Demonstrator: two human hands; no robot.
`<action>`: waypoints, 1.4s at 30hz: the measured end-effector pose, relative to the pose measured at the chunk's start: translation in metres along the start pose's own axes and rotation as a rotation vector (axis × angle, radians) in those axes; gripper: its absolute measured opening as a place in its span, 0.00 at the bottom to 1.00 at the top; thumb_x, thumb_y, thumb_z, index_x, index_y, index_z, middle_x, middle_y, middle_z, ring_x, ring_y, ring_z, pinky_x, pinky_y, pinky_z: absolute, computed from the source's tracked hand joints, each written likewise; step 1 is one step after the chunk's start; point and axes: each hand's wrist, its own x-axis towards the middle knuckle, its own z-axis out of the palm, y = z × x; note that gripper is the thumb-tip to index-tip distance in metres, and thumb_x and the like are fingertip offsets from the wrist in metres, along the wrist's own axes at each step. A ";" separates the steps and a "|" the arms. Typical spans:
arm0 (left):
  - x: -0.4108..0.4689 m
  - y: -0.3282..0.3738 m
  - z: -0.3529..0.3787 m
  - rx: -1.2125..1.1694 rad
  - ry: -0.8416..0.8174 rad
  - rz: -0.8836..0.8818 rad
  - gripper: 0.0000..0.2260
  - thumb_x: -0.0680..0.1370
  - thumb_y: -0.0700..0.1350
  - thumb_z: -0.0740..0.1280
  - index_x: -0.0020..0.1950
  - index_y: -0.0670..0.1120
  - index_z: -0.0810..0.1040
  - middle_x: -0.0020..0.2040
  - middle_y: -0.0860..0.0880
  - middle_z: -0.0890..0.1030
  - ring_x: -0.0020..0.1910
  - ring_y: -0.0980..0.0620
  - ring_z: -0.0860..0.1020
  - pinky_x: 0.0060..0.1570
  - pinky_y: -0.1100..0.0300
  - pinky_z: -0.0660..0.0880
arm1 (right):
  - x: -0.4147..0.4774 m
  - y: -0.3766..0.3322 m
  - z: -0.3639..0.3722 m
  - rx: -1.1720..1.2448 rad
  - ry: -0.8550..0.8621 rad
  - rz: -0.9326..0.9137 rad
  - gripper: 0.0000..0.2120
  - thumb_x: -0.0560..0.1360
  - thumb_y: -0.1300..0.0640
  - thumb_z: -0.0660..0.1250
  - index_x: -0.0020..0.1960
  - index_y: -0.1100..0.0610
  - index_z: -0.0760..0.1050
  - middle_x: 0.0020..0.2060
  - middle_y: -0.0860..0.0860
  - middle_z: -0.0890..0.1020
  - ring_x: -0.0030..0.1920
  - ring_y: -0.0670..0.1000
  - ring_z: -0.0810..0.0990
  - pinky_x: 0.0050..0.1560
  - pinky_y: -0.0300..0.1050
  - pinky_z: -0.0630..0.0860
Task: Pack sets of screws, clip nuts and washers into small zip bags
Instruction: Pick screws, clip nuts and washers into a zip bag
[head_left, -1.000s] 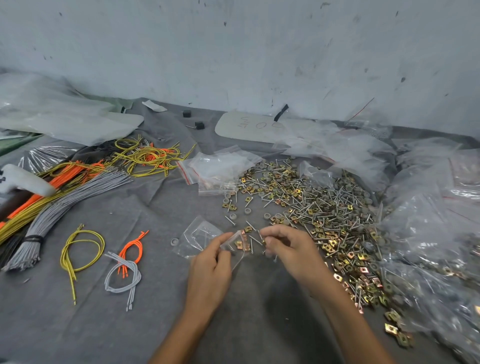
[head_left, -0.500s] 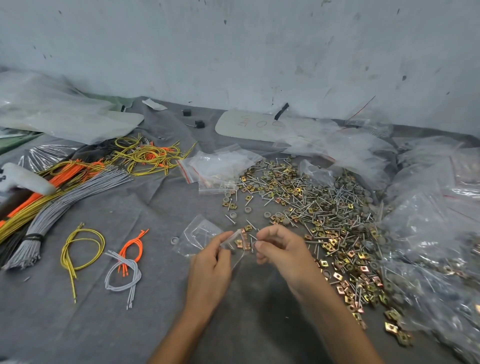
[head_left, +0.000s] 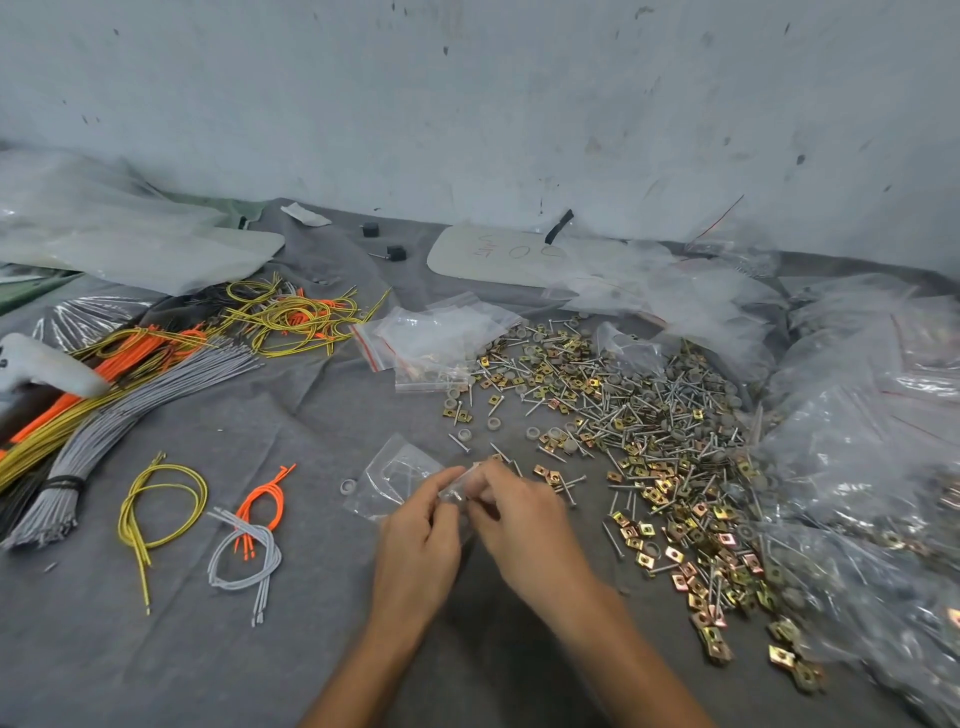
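- Currently, a small zip bag (head_left: 456, 488) is held just above the grey cloth (head_left: 156, 665), at the near centre of the work surface, between both hands.
- The left hand (head_left: 415, 545) is extended from the near edge. The bag's left side is pinched between its thumb and forefinger, and the remaining fingers are curled underneath.
- The right hand (head_left: 524, 519) is positioned knuckles-up against the left. The bag's right side is pinched by its curled fingertips.
- The fingertips of the two hands are closed in together over the bag, whose contents are blurred and cannot be identified.
- A second zip bag (head_left: 392, 473), clear, is laid flat on the cloth just behind the left hand. A single grey washer (head_left: 347, 487) is located just beside its left edge.
- A hardware pile (head_left: 639, 431) of screws, brass-coloured clip nuts and grey washers is spread over the cloth to the right of the hands, from the far centre down to the near right.
- A stack of zip bags (head_left: 441, 338) with red seal strips is placed at the far-left edge of the pile.
- A heap of clear bags (head_left: 857, 467) is banked along the right side, touching the pile.
- A long grey wire bundle (head_left: 135, 405) is laid at the left, with orange and yellow lengths beside it.
- Three small wire loops, yellow (head_left: 156, 512), orange (head_left: 262, 501) and grey (head_left: 244, 558), are set out left of the hands, well apart from the pile.
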 end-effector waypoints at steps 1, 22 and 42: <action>0.000 0.000 0.000 -0.004 0.002 -0.001 0.20 0.73 0.47 0.58 0.62 0.52 0.82 0.53 0.58 0.85 0.54 0.64 0.80 0.57 0.56 0.78 | 0.000 0.000 0.000 -0.023 0.003 -0.008 0.07 0.76 0.59 0.68 0.53 0.50 0.77 0.44 0.47 0.85 0.50 0.53 0.82 0.52 0.52 0.75; -0.001 -0.003 -0.001 0.002 0.017 0.014 0.18 0.75 0.49 0.59 0.60 0.56 0.82 0.49 0.61 0.85 0.48 0.62 0.81 0.51 0.57 0.78 | -0.006 0.010 -0.021 0.040 0.018 0.001 0.07 0.78 0.56 0.68 0.53 0.47 0.82 0.43 0.43 0.85 0.42 0.44 0.81 0.48 0.43 0.76; 0.001 -0.006 0.001 0.017 0.011 0.015 0.17 0.76 0.49 0.60 0.60 0.55 0.82 0.48 0.58 0.85 0.47 0.61 0.81 0.50 0.61 0.77 | 0.010 0.050 -0.053 -0.106 0.064 0.198 0.07 0.82 0.56 0.63 0.45 0.50 0.71 0.36 0.45 0.78 0.38 0.46 0.76 0.41 0.50 0.72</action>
